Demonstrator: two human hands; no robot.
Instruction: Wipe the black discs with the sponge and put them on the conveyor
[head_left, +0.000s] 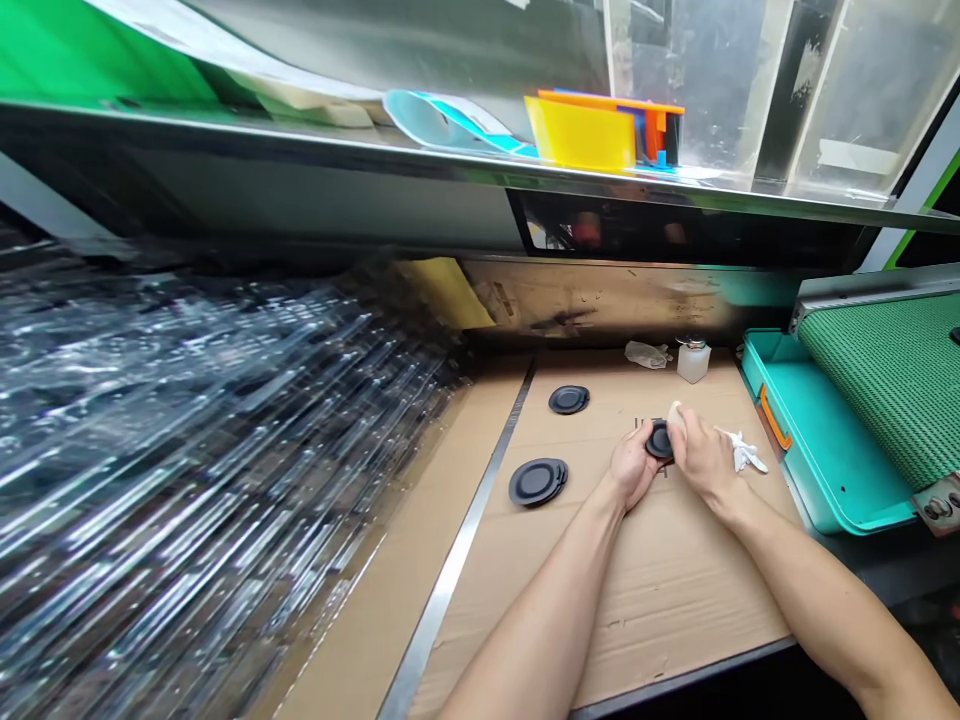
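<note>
My left hand (pixel 634 465) is closed around a small black round disc (pixel 659 441), held just above the cardboard sheet (pixel 660 580). My right hand (pixel 699 455) presses a white cloth (pixel 742 452) against the disc, with its fingers curled over it. Part of the cloth trails out to the right of that hand. Two other sets of black discs lie on the cardboard to the left: one (pixel 568 399) farther back and a small stack (pixel 538 482) nearer to me.
A small white bottle (pixel 693 359) and a crumpled clear wrapper (pixel 647 353) stand at the back of the cardboard. A teal tray (pixel 817 440) and a green belt (pixel 892 390) lie to the right. Stacked clear plastic trays (pixel 187 480) fill the left. Coloured sheets (pixel 592 130) rest on the shelf above.
</note>
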